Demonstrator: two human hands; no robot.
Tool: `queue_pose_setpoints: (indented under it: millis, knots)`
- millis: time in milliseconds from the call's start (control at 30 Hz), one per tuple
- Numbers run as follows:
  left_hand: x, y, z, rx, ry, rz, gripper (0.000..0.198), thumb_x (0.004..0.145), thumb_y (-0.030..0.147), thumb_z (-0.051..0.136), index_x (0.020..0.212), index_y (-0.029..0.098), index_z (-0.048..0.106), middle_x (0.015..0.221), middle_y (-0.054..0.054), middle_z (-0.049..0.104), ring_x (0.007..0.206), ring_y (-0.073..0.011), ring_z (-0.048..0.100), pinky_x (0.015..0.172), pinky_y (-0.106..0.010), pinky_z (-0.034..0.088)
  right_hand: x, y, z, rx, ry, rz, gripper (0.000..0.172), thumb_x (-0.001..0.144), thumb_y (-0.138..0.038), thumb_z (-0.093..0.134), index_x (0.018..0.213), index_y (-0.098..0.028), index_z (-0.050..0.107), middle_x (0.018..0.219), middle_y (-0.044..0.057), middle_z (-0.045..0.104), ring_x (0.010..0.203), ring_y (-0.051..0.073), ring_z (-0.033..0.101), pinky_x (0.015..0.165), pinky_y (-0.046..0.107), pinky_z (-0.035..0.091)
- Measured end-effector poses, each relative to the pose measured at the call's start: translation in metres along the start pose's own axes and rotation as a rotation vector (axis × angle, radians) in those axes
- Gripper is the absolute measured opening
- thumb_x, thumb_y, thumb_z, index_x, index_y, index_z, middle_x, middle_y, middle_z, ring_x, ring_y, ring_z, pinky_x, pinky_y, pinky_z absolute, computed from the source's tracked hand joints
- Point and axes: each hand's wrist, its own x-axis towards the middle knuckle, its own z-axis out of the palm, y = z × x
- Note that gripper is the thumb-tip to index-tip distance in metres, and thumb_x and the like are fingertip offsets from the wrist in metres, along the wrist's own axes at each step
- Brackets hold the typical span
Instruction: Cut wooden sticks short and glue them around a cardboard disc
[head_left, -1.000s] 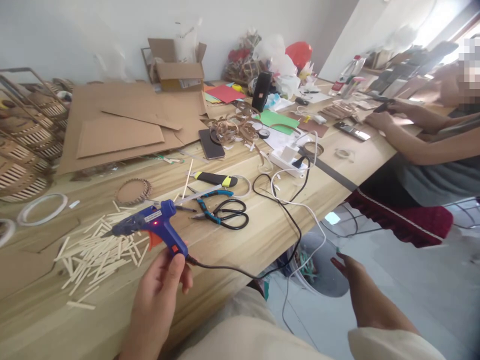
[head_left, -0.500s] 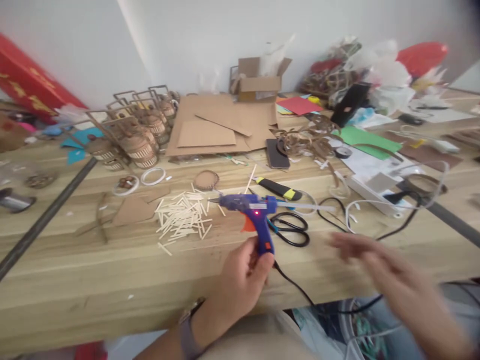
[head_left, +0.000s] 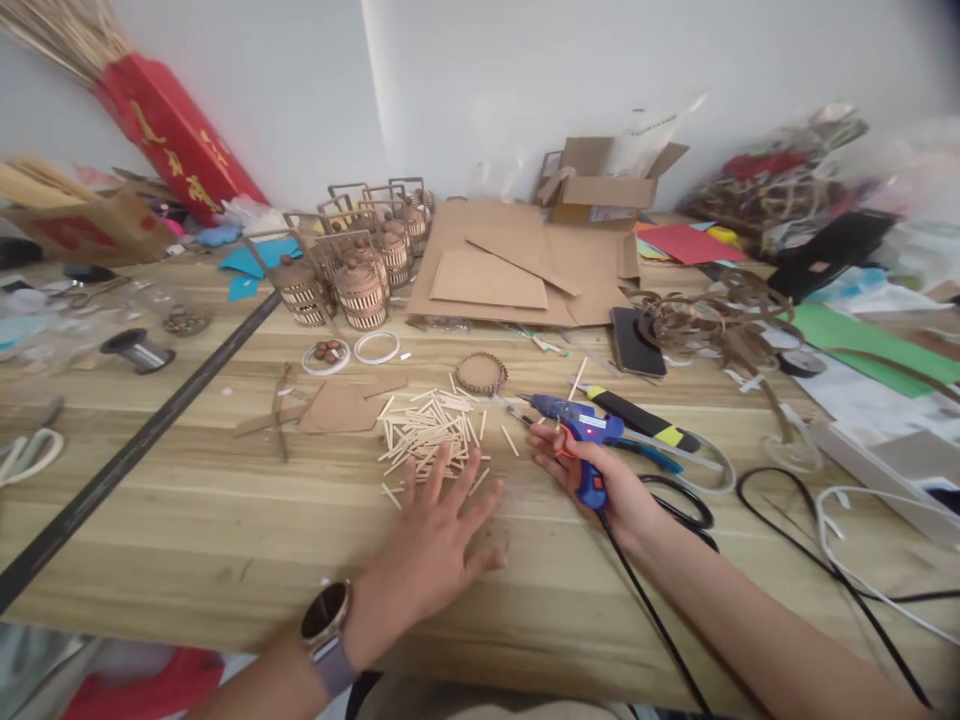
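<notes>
The pile of little sticks [head_left: 431, 425] lay on the wooden surface [head_left: 262, 570], just past the tips of the left hand [head_left: 431, 555]. That hand was the nearer one to the pile. Its fingers were spread wide and held nothing, palm down, and pointed away from the person at the sticks. I could not tell if they touched any. The sticks lay every which way, so the pile had no one long line.

The right hand [head_left: 626, 495] was to the right of the pile, with its fingers wrapped around the blue glue gun [head_left: 600, 425]. The gun's long body ran from side to side, and its nozzle pointed left, near the round brown disc [head_left: 481, 374]. The disc lay behind the pile, toward its right side.
</notes>
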Motion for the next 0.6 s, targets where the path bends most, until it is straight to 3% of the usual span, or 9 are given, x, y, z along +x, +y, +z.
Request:
queue_pose_setpoints:
  millis: [133, 300, 433, 500, 600]
  knots:
    - [0.014, -0.029, 0.011, 0.080, -0.029, -0.028, 0.066, 0.091, 0.065, 0.033, 0.148, 0.033, 0.032, 0.159, -0.008, 0.023, 0.145, -0.0424, 0.011, 0.109, -0.073, 0.008, 0.015, -0.005, -0.008, -0.056, 0.056, -0.070, 0.022, 0.060, -0.037, 0.080, 0.074, -0.022, 0.073, 0.107, 0.006, 0.074, 0.114, 0.027, 0.062, 0.103, 0.039, 0.046]
    - [0.033, -0.039, 0.006, 0.104, -0.064, -0.112, 0.065, 0.093, 0.063, 0.034, 0.148, 0.030, 0.033, 0.158, -0.010, 0.027, 0.145, -0.0412, 0.016, 0.109, -0.071, 0.016, 0.027, -0.009, -0.017, -0.214, 0.182, -0.250, 0.020, 0.059, -0.040, 0.080, 0.066, -0.023, 0.071, 0.092, 0.004, 0.076, 0.107, 0.026, 0.065, 0.096, 0.034, 0.050]
    - [0.049, -0.044, -0.010, 0.169, 0.085, -0.188, 0.060, 0.091, 0.060, 0.043, 0.142, 0.029, 0.043, 0.153, -0.011, 0.037, 0.143, -0.0463, 0.016, 0.105, -0.077, 0.015, 0.029, -0.009, -0.025, -0.259, 0.257, -0.331, 0.021, 0.061, -0.041, 0.080, 0.069, -0.024, 0.073, 0.079, 0.003, 0.073, 0.099, 0.025, 0.065, 0.086, 0.032, 0.052]
    - [0.071, -0.050, -0.020, 0.197, 0.162, -0.236, 0.056, 0.091, 0.054, 0.049, 0.138, 0.024, 0.048, 0.149, -0.013, 0.042, 0.142, -0.0450, 0.020, 0.107, -0.074, 0.016, 0.026, -0.011, -0.025, -0.267, 0.223, -0.365, 0.021, 0.063, -0.042, 0.079, 0.069, -0.023, 0.072, 0.087, 0.004, 0.074, 0.104, 0.027, 0.063, 0.090, 0.034, 0.050]
    - [0.120, -0.062, -0.032, 0.131, 0.118, -0.227, 0.067, 0.086, 0.048, 0.059, 0.140, 0.013, 0.043, 0.148, -0.021, 0.040, 0.137, -0.0390, 0.035, 0.110, -0.054, 0.031, 0.015, -0.016, -0.024, -0.209, 0.119, -0.395, 0.021, 0.066, -0.042, 0.077, 0.069, -0.023, 0.070, 0.097, 0.005, 0.074, 0.106, 0.028, 0.062, 0.096, 0.039, 0.047]
